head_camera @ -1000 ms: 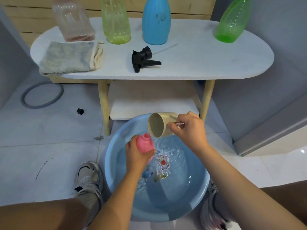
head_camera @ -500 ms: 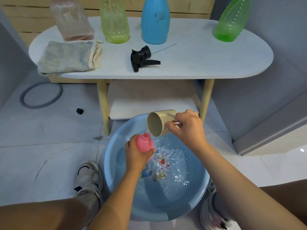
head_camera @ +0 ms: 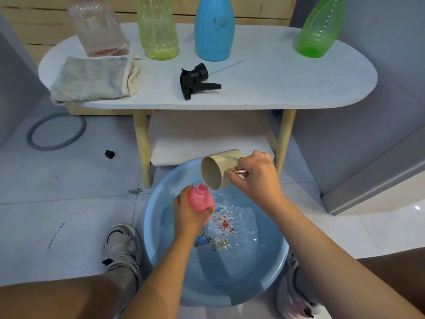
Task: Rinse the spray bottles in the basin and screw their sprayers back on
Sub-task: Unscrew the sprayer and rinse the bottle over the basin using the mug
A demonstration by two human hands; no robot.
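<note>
A light blue basin (head_camera: 158,215) with water stands on the floor between my feet. My left hand (head_camera: 186,215) grips a pink bottle (head_camera: 200,199) without its sprayer, neck up, over the basin. My right hand (head_camera: 255,178) holds a beige cup (head_camera: 218,169) by its copper handle, tipped with its mouth just above the pink bottle's neck. A black sprayer (head_camera: 195,80) lies on the white table (head_camera: 276,84). On that table stand several bottles: a clear pinkish one (head_camera: 99,26), a yellow-green one (head_camera: 158,28), a blue one (head_camera: 215,28) and a green one (head_camera: 318,28).
A grey folded cloth (head_camera: 92,79) lies at the table's left end. A grey ring (head_camera: 55,132) and a small black cap (head_camera: 109,154) lie on the tiled floor to the left. My shoes (head_camera: 122,247) flank the basin. A grey wall closes the right side.
The cup stays tipped over the pink bottle's neck. The splashing in the basin has calmed to ripples. Both hands have hardly moved.
</note>
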